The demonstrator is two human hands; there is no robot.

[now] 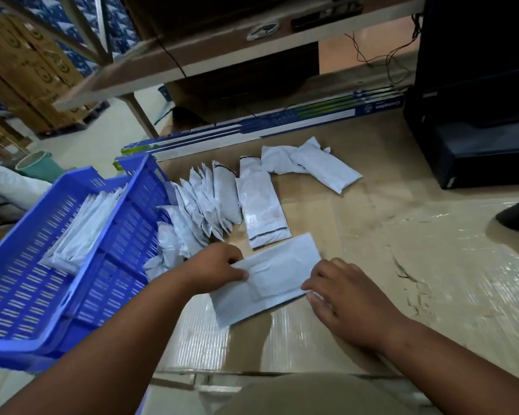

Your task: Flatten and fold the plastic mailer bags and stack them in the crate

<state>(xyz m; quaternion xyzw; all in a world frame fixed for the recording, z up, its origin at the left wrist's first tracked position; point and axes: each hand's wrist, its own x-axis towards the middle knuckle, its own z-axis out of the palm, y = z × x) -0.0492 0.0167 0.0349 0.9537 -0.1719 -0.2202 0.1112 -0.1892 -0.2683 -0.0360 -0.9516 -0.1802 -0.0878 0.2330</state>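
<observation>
Head view. One white plastic mailer bag (267, 283) flat on the cardboard-covered worktop (402, 265), directly in front of the body, slanted from near-left to far-right: probably laid there so both arms reach it evenly for flattening and folding. Left hand (213, 269) at the bag's left end, thumb on top and fingers curled at the edge, grip pinching the plastic, apparently to anchor that end. Right hand (339, 295) at the right end, fingers bent down onto the near-right corner, grip on the bag too, though whether pinching or only pressing cannot be told for certain. Held at both ends, likely to pull out the slack before a fold.

Blue slatted crate (51, 265) at the left, just beside the left forearm, tilted toward the body; white folded bags (81, 229) already in it, lying in a row. Close placing seemingly for a short reach when stacking.

Row of unfolded mailers (204, 202) leaning against the crate's outer wall, one long mailer (262, 205) flat just beyond the held bag, two more mailers (312, 164) farther back. Long printed carton (282, 124) along the worktop's far edge; black equipment (477, 115) at the right.
</observation>
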